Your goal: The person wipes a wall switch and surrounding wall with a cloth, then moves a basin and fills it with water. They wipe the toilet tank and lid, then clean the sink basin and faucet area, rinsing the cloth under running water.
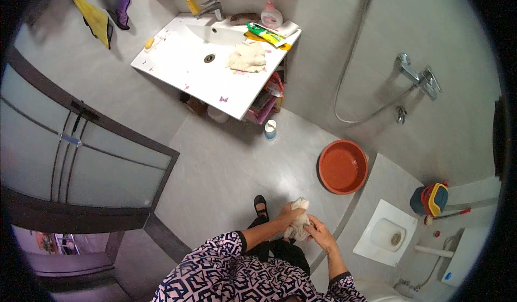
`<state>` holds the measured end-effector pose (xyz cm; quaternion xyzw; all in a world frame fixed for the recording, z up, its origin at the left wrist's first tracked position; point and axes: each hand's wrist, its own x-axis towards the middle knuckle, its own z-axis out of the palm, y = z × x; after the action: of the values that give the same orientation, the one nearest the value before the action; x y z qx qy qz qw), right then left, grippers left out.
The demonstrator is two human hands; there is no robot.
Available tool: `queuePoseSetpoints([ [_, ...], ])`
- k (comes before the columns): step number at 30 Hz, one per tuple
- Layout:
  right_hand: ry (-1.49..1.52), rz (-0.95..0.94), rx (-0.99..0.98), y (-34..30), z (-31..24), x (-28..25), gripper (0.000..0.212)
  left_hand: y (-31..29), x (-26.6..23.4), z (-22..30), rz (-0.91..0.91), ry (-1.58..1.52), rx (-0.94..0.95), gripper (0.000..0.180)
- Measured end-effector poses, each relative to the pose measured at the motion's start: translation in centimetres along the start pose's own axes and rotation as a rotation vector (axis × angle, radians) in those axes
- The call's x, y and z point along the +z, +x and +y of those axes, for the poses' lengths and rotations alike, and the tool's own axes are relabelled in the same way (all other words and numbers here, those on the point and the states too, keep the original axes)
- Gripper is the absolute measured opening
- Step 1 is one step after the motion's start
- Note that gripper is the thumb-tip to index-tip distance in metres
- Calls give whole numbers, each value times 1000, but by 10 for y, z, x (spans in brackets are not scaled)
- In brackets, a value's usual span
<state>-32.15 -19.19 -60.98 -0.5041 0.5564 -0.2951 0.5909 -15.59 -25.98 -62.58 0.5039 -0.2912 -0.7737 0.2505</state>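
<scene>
A crumpled off-white cloth (297,229) is bunched between my two hands, low in front of my body. My left hand (289,216) is closed round its upper left side. On the other side my right hand (321,234) grips the edge, with fingers bent against the fabric. Some of the fingertips are hidden in the folds. Another cream cloth (247,57) lies spread on the right side of the white washbasin (177,60), apart from my hands.
A red-brown plastic basin (343,167) stands on the floor to the right, near the squat toilet (388,234). A white and blue bottle (270,130) is below the washbasin. At the left is a glass-panelled door (113,167). A shower hose (344,76) hangs on the wall.
</scene>
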Motion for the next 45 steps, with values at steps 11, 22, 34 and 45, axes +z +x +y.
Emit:
queuePoseSetpoints([
  [11, -720, 340, -864, 254, -226, 26, 53, 17, -105, 25, -391, 217, -81, 65],
  [22, -1326, 330, -770, 447, -319, 71, 48, -9, -175, 44, -516, 510, -120, 51],
  [34, -1248, 167, -904, 382, -283, 75, 45, -25, -198, 239, 44, 754, 1130, 32],
  [45, -1380, 97, -779, 463, -321, 58, 44, 38, -185, 321, 517, 1213, 979, 25],
])
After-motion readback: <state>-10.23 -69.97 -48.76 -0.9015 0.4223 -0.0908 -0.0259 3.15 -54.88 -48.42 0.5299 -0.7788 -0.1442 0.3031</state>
